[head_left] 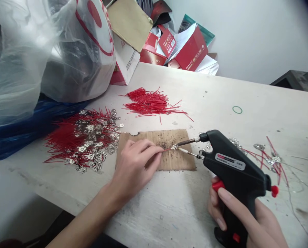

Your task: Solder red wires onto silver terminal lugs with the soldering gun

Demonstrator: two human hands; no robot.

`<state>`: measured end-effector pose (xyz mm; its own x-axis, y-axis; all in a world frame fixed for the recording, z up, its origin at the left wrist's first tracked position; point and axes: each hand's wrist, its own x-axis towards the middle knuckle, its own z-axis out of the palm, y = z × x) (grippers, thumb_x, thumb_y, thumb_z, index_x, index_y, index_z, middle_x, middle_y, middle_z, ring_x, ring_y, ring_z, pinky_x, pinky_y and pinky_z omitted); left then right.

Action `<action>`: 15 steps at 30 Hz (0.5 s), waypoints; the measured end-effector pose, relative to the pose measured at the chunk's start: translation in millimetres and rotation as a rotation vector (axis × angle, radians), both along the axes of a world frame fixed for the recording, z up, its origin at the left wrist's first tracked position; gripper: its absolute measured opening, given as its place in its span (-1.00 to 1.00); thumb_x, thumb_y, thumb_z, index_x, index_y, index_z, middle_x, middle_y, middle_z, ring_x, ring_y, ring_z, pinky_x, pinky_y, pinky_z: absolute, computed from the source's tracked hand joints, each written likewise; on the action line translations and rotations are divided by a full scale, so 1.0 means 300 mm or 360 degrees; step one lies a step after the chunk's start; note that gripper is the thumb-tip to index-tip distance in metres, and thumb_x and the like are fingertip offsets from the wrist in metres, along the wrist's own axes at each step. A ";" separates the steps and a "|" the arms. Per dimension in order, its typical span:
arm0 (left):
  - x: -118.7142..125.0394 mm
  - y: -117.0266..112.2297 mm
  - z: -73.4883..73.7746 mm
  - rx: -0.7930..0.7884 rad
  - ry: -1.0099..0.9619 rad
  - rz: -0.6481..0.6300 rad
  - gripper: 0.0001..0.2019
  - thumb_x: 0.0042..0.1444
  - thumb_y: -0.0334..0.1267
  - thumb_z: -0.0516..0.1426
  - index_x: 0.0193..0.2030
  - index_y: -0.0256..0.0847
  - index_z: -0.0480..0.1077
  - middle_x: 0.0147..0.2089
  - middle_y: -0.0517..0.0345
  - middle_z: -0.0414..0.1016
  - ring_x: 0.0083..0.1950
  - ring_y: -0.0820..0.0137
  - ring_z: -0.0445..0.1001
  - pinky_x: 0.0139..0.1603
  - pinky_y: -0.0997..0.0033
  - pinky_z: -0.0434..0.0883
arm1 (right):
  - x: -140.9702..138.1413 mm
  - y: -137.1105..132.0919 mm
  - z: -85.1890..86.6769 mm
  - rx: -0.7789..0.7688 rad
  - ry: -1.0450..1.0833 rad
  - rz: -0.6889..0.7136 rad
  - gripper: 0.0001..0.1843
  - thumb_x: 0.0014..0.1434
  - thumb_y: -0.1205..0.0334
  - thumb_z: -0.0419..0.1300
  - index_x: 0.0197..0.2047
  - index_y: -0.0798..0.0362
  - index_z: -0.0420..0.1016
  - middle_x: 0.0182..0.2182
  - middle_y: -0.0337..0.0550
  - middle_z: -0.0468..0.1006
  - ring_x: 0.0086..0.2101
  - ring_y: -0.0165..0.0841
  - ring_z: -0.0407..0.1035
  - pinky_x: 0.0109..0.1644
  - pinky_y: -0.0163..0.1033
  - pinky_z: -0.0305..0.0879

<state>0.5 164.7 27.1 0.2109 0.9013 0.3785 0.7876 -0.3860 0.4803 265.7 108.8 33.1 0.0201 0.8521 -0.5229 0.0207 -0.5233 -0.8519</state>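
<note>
My left hand [140,156] pinches a short red wire [166,149] over a scorched piece of cardboard [157,166]. At the wire's far end sits a small metal terminal [174,147]. My right hand [246,213] is wrapped round the handle of a black soldering gun [233,175], a finger beside its red trigger [218,186]. The gun's iron tip and the thin feed tube below it meet at the terminal. Left of the cardboard lies a heap of red wires with metal terminals [84,139]. Behind it is a pile of bare red wires [148,102].
A clear plastic bag [73,51] bulges at the back left, above blue plastic [40,120]. Red boxes and papers [184,51] stand along the wall. More terminals and wires [275,160] lie to the right of the gun. A green ring [237,106] rests on the table.
</note>
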 end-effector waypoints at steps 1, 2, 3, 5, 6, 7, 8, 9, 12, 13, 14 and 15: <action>0.000 0.000 -0.001 0.0003 0.0001 -0.0001 -0.86 0.34 -0.39 0.17 -0.06 -0.13 0.54 -0.14 0.18 0.58 -0.16 0.44 0.50 -0.16 0.26 0.22 | -0.001 -0.001 -0.003 0.0017 0.0016 0.0002 -0.61 0.28 -0.15 0.25 -0.37 -0.02 0.58 -0.63 -0.18 0.42 -0.58 -0.29 0.27 -0.51 -0.18 0.18; -0.001 0.001 -0.001 0.0007 0.0000 -0.0001 -0.86 0.34 -0.38 0.17 -0.06 -0.13 0.54 -0.14 0.18 0.58 -0.16 0.43 0.50 -0.15 0.26 0.22 | -0.003 -0.002 -0.006 0.0023 0.0030 -0.0004 -0.62 0.28 -0.15 0.25 -0.36 -0.02 0.59 -0.63 -0.18 0.42 -0.57 -0.29 0.27 -0.51 -0.18 0.18; -0.001 0.001 -0.002 0.0008 -0.0003 -0.0002 -0.86 0.34 -0.38 0.17 -0.06 -0.13 0.53 -0.14 0.18 0.57 -0.16 0.43 0.50 -0.15 0.26 0.23 | -0.004 -0.003 -0.009 0.0023 0.0043 -0.0014 -0.63 0.29 -0.14 0.24 -0.35 -0.03 0.59 -0.62 -0.18 0.43 -0.57 -0.29 0.27 -0.50 -0.18 0.19; 0.000 0.002 -0.002 0.0013 -0.0007 -0.0011 -0.87 0.34 -0.38 0.17 -0.06 -0.13 0.53 -0.14 0.18 0.57 -0.15 0.43 0.50 -0.14 0.26 0.23 | -0.007 -0.004 -0.013 0.0025 0.0061 -0.0027 -0.62 0.30 -0.14 0.23 -0.35 -0.03 0.58 -0.62 -0.20 0.42 -0.56 -0.30 0.26 -0.48 -0.18 0.19; 0.000 0.002 -0.001 0.0013 -0.0006 -0.0012 -0.87 0.34 -0.38 0.17 -0.06 -0.13 0.53 -0.15 0.18 0.57 -0.16 0.43 0.50 -0.14 0.26 0.23 | -0.008 -0.003 -0.013 0.0025 0.0066 -0.0028 -0.62 0.30 -0.14 0.23 -0.35 -0.03 0.58 -0.62 -0.20 0.41 -0.56 -0.31 0.26 -0.47 -0.19 0.19; 0.001 0.002 0.000 0.0011 -0.0004 -0.0013 -0.88 0.34 -0.37 0.17 -0.06 -0.14 0.53 -0.15 0.18 0.57 -0.16 0.43 0.50 -0.14 0.26 0.23 | -0.010 -0.002 -0.013 0.0026 0.0070 -0.0036 -0.62 0.30 -0.14 0.23 -0.36 -0.03 0.57 -0.62 -0.21 0.41 -0.56 -0.31 0.26 -0.47 -0.19 0.18; 0.001 0.002 0.001 0.0011 -0.0004 -0.0012 -0.88 0.34 -0.37 0.18 -0.07 -0.14 0.53 -0.15 0.18 0.57 -0.16 0.43 0.50 -0.14 0.26 0.23 | -0.012 0.001 -0.011 0.0032 0.0077 -0.0043 -0.62 0.30 -0.14 0.23 -0.36 -0.03 0.57 -0.63 -0.21 0.40 -0.56 -0.32 0.25 -0.48 -0.20 0.17; 0.002 0.001 0.003 0.0011 -0.0007 -0.0010 -0.88 0.34 -0.37 0.18 -0.07 -0.14 0.53 -0.15 0.18 0.57 -0.16 0.43 0.50 -0.14 0.26 0.23 | -0.015 0.004 -0.008 0.0039 0.0085 -0.0046 -0.62 0.29 -0.14 0.24 -0.37 -0.03 0.56 -0.63 -0.21 0.41 -0.57 -0.32 0.25 -0.49 -0.20 0.16; 0.003 0.000 0.008 0.0018 -0.0024 -0.0004 -0.87 0.33 -0.38 0.18 -0.05 -0.14 0.53 -0.15 0.19 0.57 -0.16 0.44 0.50 -0.14 0.27 0.23 | -0.024 0.016 0.005 0.0041 0.0102 -0.0038 -0.61 0.28 -0.15 0.25 -0.38 -0.02 0.55 -0.64 -0.20 0.41 -0.57 -0.31 0.24 -0.50 -0.20 0.14; 0.003 0.000 0.009 0.0025 -0.0028 0.0000 -0.87 0.33 -0.38 0.19 -0.05 -0.13 0.53 -0.15 0.20 0.57 -0.16 0.44 0.50 -0.15 0.27 0.23 | -0.027 0.019 0.010 0.0040 0.0108 -0.0037 -0.61 0.28 -0.15 0.25 -0.38 -0.02 0.55 -0.65 -0.20 0.41 -0.57 -0.31 0.24 -0.50 -0.20 0.13; 0.003 0.002 0.009 0.0032 -0.0029 0.0006 -0.87 0.33 -0.38 0.19 -0.05 -0.13 0.53 -0.15 0.20 0.57 -0.17 0.44 0.49 -0.15 0.27 0.23 | -0.028 0.021 0.013 0.0047 0.0120 -0.0040 -0.60 0.28 -0.15 0.25 -0.39 -0.01 0.55 -0.65 -0.20 0.40 -0.57 -0.31 0.24 -0.50 -0.20 0.12; 0.004 0.004 0.010 0.0037 -0.0027 0.0013 -0.88 0.32 -0.38 0.19 -0.06 -0.13 0.52 -0.15 0.20 0.57 -0.17 0.44 0.49 -0.16 0.27 0.23 | -0.028 0.021 0.015 0.0060 0.0135 -0.0049 -0.60 0.28 -0.15 0.25 -0.39 -0.01 0.54 -0.65 -0.20 0.40 -0.57 -0.32 0.24 -0.50 -0.20 0.11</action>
<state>1.7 165.8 30.1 0.1972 0.8938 0.4028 0.7825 -0.3910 0.4845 257.4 115.2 37.5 0.0034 0.8709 -0.4914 -0.0681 -0.4900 -0.8690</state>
